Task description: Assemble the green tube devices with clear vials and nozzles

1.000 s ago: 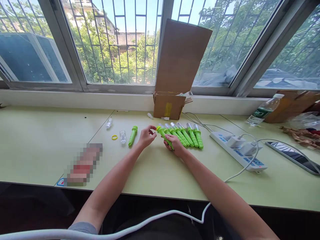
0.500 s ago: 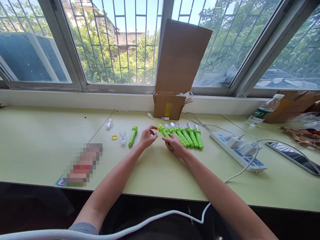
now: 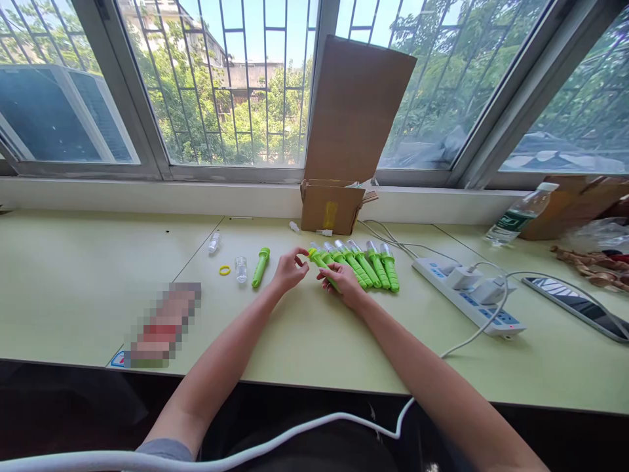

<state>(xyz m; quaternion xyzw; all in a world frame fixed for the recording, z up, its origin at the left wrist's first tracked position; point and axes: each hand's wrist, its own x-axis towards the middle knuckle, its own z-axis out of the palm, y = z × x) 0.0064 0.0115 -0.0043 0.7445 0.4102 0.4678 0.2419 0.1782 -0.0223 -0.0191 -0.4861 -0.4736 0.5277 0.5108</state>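
My right hand is closed around a green flashlight-like handle, which is tilted with its wider end up and to the left. A yellow ring sits at that end. The curled fingers of my left hand meet the ring's edge; the exact contact is small and partly hidden. Just right of my hands lies a row of several green handles with clear caps. Left of my left hand are a single green handle without a clear cap, a clear cap and a loose yellow ring.
Another clear cap lies farther left. Small white pieces lie by an open cardboard box at the window. To the right are a power strip with cables, a phone and a water bottle.
The handle has turned slightly in my right hand, whose fingers have shifted a little along it. My left hand stays almost in the same place at the ringed end.
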